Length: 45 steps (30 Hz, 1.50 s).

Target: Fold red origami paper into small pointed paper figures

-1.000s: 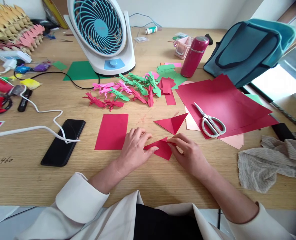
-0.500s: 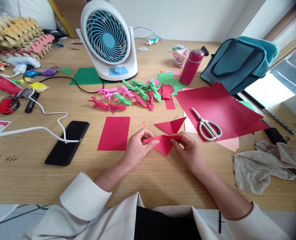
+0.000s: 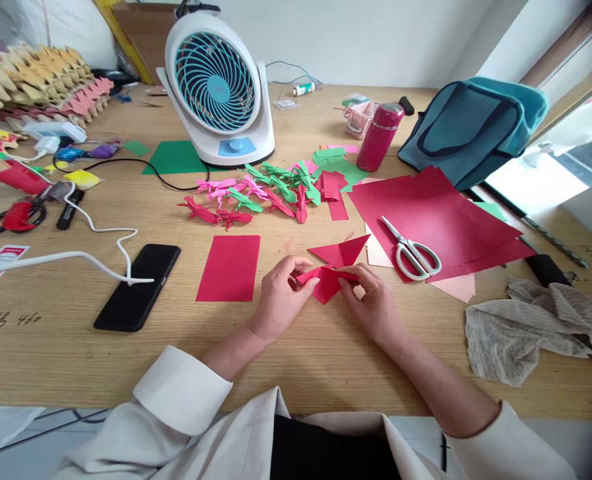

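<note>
At the bench (image 3: 321,363): one folded red paper (image 3: 327,288), held at both sides.
We find the fingers of the left hand (image 3: 280,299) pinching its left side, those of the right hand (image 3: 377,305) its right; we record a red triangle (image 3: 342,254) just beyond and a red sheet (image 3: 229,269) farther left.

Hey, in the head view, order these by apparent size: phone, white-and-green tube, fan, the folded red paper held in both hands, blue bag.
Fan and blue bag: too alike to rank
Phone
Held red paper, partly hidden
White-and-green tube
</note>
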Tool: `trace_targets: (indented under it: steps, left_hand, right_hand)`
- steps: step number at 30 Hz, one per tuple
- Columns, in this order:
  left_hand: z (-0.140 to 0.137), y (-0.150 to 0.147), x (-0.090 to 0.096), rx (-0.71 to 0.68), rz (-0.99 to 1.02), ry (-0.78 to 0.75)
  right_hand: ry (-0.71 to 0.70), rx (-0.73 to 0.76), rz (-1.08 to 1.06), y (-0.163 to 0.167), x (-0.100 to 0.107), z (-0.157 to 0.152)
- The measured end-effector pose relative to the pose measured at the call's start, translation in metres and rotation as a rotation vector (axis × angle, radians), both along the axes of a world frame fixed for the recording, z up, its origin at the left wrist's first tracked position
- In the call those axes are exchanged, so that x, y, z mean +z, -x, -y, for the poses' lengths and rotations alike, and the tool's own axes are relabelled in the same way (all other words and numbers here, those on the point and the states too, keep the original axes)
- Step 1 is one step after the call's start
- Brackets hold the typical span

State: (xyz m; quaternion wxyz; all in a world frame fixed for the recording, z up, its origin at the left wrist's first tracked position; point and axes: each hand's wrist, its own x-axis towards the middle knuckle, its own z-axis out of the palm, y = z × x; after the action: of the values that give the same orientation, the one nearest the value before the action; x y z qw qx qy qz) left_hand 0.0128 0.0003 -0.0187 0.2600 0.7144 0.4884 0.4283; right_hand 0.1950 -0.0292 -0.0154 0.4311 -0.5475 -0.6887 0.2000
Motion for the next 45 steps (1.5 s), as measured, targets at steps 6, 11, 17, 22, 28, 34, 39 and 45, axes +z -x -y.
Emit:
trace_targets:
  steps: [6, 11, 17, 22, 28, 34, 39, 45]
  left_hand:
    - [-0.002, -0.004, -0.001, -0.022, -0.046, -0.035]
    - [-0.003, 0.001, -0.002, -0.178, -0.216, -0.227]
    - [-0.001, 0.001, 0.000, -0.159, -0.123, -0.290]
    - [-0.001, 0.005, 0.002, -0.234, -0.119, -0.428]
    - [0.001, 0.010, 0.006, -0.260, -0.235, -0.564]
    - [0.003, 0.010, 0.006, -0.309, -0.246, -0.677]
    - [0.004, 0.010, 0.008, -0.326, -0.252, -0.718]
    - [0.005, 0.007, 0.012, -0.331, -0.272, -0.761]
  right_hand:
    - [-0.041, 0.051, 0.097, -0.001, -0.001, 0.001]
    - [-0.062, 0.099, 0.116, -0.001, -0.003, 0.001]
    - [-0.117, 0.128, 0.108, -0.004, -0.006, 0.001]
    - [-0.167, 0.148, 0.173, -0.006, -0.008, 0.001]
    - [-0.214, 0.158, 0.311, -0.004, -0.008, 0.003]
    - [-0.279, 0.155, 0.375, -0.002, -0.005, 0.005]
    - [-0.298, 0.198, 0.369, 0.000, -0.005, 0.005]
    - [-0.306, 0.233, 0.373, 0.001, -0.010, 0.006]
